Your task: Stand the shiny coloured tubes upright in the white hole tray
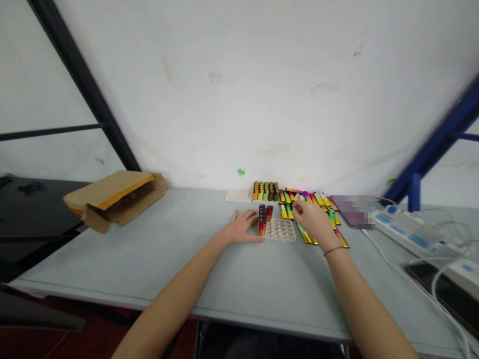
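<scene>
Cardboard box [112, 199], power strip [407, 229] aside (left hand [241, 228] flat by tray [281, 231], right hand [316, 222] tight on lighter [297, 207])

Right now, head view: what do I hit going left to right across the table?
cardboard box → left hand → white tray → right hand → power strip

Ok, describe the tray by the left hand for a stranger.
On the grey table, look just right of the left hand. The white dimpled tray lies there, nearer than the tray at the wall, with only a few lighters standing at its left edge.
</scene>
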Action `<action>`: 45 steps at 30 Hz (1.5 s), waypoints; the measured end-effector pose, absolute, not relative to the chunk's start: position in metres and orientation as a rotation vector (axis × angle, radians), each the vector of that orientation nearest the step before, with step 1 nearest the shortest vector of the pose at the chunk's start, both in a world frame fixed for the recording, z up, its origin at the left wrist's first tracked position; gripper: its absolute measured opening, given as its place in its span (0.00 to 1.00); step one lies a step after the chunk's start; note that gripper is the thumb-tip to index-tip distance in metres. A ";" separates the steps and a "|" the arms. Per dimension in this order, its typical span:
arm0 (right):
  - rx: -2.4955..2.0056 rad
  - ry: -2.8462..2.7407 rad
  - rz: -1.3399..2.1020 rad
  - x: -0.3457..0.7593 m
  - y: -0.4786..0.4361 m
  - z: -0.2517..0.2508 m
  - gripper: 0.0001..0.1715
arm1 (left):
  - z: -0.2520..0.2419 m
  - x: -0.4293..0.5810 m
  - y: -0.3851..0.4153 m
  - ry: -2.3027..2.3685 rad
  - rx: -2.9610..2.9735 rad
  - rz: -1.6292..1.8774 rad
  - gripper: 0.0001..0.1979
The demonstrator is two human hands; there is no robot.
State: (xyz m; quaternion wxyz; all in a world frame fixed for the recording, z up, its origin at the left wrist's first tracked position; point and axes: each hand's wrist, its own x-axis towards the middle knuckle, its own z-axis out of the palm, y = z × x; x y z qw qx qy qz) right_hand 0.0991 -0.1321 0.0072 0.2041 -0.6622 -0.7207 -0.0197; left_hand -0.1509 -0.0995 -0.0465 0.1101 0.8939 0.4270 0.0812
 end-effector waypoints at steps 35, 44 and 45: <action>-1.397 -1.582 0.322 0.092 -0.127 -0.008 0.22 | -0.041 -0.150 -0.103 1.261 2.611 0.210 0.41; -1.369 -1.509 0.364 0.081 -0.120 -0.020 0.21 | -0.044 -0.151 -0.101 1.265 2.603 0.217 0.42; -1.351 -1.483 0.364 0.079 -0.120 -0.021 0.22 | -0.044 -0.151 -0.101 1.263 2.606 0.222 0.42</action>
